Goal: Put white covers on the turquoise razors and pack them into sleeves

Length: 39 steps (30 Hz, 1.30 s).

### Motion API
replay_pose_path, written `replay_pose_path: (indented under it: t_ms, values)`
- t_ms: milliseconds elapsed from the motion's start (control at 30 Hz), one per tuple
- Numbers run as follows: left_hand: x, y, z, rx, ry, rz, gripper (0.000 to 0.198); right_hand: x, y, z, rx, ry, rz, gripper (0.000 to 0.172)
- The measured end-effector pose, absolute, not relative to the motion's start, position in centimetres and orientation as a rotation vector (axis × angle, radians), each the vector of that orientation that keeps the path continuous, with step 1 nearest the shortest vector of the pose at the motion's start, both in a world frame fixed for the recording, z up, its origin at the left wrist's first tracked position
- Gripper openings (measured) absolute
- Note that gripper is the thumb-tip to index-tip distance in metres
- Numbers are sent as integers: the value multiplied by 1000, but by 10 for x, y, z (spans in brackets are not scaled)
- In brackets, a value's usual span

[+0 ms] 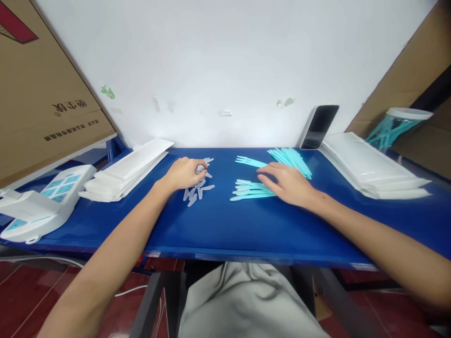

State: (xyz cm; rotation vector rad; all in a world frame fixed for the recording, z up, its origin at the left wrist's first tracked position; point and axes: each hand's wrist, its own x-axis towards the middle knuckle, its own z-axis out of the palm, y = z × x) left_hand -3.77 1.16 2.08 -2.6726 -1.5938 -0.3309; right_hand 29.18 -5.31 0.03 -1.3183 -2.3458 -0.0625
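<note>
Small translucent plastic tips (pixel 192 200) lie in a loose scatter on the table, left of centre, the upper ones partly covered by the left hand (pixel 186 172). Left fingers: curled, thumb and index drawn close over the scatter; cannot tell whether a tip is pinched between them. Turquoise plastic sticks lie in three groups right of centre: a near bundle (pixel 252 191), a short upper row (pixel 249 161) and a fanned pile (pixel 294 160) farther back. Right hand (pixel 291 185) is palm down over the right ends of the near bundle; thumb and index slightly apart, nothing visible in the gap, index beside the end of the upper row. Contact under the palm hidden. Surface: glossy blue table (pixel 218 230). White flat packets (pixel 128 166) stacked at left, a second stack of packets (pixel 369 164) at right. Dark-screened phone (pixel 320 126) leans against the white wall (pixel 211 56); clear jar (pixel 389 129) with white lid, turquoise sticks inside, beyond the right stack. Far left: white plastic unit (pixel 75 188) with blue panels, printed cardboard box (pixel 42 94) behind it. Below: pale grey cloth (pixel 243 305) over the lap, red tiled floor (pixel 31 291)
</note>
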Motion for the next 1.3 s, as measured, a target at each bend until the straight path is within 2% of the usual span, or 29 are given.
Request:
replay_pose_path:
  t_ms: [267, 433, 767, 967, 1133, 1300]
  values:
    - [-36, 12, 20, -2771, -1461, -135, 45, 307, -33, -17, -1389, -2449, 37, 61]
    - [-35, 14, 16, -2748, -1445, -195, 40, 304, -35, -13, -1378, -2404, 27, 54]
    - [-27, 11, 8, -2759, -1204, -634, 24, 317, -20, -19, -1431, -2346, -25, 32]
    - [-15, 4, 9, -2861, -1145, -758, 22, 318, -19, -19, -1432, -2289, 52, 35]
    - [-11, 0, 8, -2872, -1206, -808, 19, 317, -18, -22, -1375, -2364, -31, 34]
    - [-10, -2, 7, -2937, -994, -779, 23, 320, -17, -19, -1444, -2410, -28, 32]
